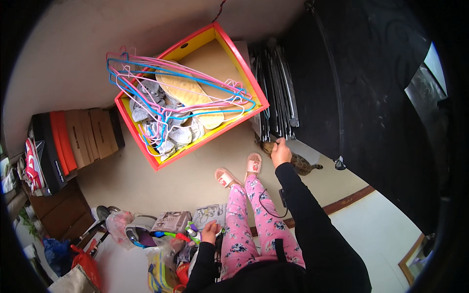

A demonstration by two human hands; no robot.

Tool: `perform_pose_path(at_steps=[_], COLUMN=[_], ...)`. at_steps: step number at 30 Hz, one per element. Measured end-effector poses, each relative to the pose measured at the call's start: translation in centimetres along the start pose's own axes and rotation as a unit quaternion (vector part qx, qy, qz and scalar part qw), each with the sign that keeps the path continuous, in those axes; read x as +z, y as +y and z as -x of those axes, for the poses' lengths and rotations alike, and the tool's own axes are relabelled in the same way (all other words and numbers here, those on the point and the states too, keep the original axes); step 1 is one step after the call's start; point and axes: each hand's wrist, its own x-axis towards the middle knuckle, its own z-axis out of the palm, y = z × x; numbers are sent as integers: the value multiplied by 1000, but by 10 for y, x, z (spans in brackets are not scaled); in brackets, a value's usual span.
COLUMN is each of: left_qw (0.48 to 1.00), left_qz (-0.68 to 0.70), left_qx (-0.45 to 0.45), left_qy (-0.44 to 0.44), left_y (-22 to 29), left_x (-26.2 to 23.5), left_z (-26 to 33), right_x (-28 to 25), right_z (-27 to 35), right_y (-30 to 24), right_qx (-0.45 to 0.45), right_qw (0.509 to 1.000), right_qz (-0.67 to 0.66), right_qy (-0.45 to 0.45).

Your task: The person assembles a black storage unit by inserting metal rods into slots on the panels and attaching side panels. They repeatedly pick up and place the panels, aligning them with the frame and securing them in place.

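My right hand [281, 153] is reached forward with its fingers closed, close to the lower ends of a row of thin dark and silver rods [281, 93]. Whatever it grips, if anything, is too small to make out. Just past it, partly hidden by the hand, a spotted brown cat [302, 165] is on the floor. My left hand [210, 231] hangs low beside my leg, fingers loosely stretched, holding nothing that shows. Ahead stands a red box with a yellow inside [229, 46]. Pink, blue and white clothes hangers [195, 73] lie across it, over grey and white socks [146, 100] and a pale yellow padded piece [188, 93].
Stacked brown, orange and black boxes [80, 139] stand at the left wall. Bags and packages [161, 239] crowd the floor near my left hand. A large black panel [376, 97] rises on the right. A brown threshold strip [349, 200] crosses the floor.
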Motion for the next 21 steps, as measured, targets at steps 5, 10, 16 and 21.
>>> perform_pose_path(at_steps=[5,10,16,21], left_qw=[1000,999,1000,999], left_qz=[7,19,6,36], left_qx=[0,11,-1,-15], left_qy=[-24,-24,-15,-12], left_y=[3,6,-5,-23], left_x=[6,10,1,-8], left_z=[-4,-5,-9,-16], right_x=[22,44,76,95], right_z=[24,22,-2,-24], right_y=[40,64,58,50], right_qx=[56,55,61,121], right_qw=[994,990,996,991], right_qz=[23,35,-21,-25], right_qy=[-94,-128,-64,-59])
